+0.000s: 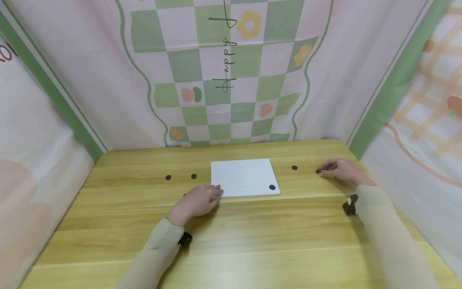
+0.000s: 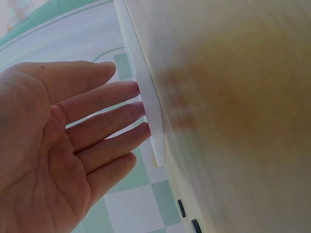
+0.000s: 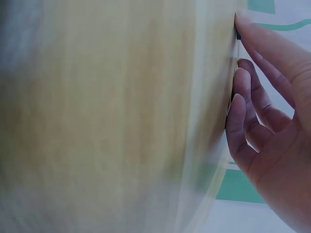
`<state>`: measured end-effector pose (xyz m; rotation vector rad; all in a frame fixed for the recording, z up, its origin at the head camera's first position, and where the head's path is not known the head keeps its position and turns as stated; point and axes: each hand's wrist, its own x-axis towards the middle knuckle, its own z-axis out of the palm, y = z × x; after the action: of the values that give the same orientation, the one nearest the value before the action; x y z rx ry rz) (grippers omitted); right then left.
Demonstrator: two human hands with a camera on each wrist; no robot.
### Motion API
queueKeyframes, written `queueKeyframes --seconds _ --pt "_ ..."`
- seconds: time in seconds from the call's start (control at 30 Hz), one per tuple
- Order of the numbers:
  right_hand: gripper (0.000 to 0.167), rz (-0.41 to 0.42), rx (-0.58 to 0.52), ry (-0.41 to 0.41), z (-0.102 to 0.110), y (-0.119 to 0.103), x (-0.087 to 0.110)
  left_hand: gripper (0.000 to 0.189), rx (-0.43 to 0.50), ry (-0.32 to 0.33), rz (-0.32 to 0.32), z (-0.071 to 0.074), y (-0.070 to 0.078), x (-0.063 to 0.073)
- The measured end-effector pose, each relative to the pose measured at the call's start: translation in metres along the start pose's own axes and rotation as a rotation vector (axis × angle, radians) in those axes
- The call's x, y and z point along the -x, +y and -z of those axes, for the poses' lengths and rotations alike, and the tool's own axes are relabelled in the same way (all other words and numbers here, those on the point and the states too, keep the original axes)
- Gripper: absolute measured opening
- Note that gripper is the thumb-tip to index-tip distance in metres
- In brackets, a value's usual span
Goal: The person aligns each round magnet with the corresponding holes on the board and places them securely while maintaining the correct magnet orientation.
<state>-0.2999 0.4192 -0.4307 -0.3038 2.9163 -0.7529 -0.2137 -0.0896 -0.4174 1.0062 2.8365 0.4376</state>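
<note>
A thin white rectangular board [image 1: 242, 176] lies flat on the wooden table, with one black disc [image 1: 272, 187] on its near right corner. My left hand [image 1: 196, 204] rests its fingertips on the board's near left corner. In the left wrist view its fingers are almost straight, right at the board's edge [image 2: 146, 87]. Off to the right, my right hand [image 1: 341, 170] pinches a small black round disc [image 1: 318, 171] between thumb and fingertips at the tabletop. The right wrist view shows that disc's dark edge [image 3: 238, 34] under the fingertips, the other fingers loosely bent against the wood.
Left of the board lie two black discs, the outer disc [image 1: 168, 177] and the inner disc [image 1: 193, 176]. Another dark disc [image 1: 185, 194] is mostly hidden behind my left hand. One more disc [image 1: 294, 167] sits between board and right hand. Patterned curtains [image 1: 231, 80] enclose the table.
</note>
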Motion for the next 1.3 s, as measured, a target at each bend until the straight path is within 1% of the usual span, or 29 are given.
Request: queueKeyframes --seconds 0.2,0.6,1.07,1.3 --pt "0.039 -0.004 0.014 0.008 0.0002 -0.0004 -0.001 0.035 -0.002 -0.001 0.002 -0.0005 0.0004 -0.0001" --pt "0.036 -0.018 0.015 -0.009 0.002 -0.0064 -0.0012 0.034 -0.021 0.004 -0.013 -0.0023 -0.0014 -0.0006" --pt "0.039 -0.032 0.008 -0.015 0.0034 -0.0072 -0.0027 0.035 -0.022 -0.007 -0.004 -0.0014 -0.0015 -0.001" --pt "0.034 -0.024 -0.005 -0.014 0.004 -0.0085 -0.0021 0.036 -0.017 -0.016 0.003 -0.0016 -0.0023 -0.0015"
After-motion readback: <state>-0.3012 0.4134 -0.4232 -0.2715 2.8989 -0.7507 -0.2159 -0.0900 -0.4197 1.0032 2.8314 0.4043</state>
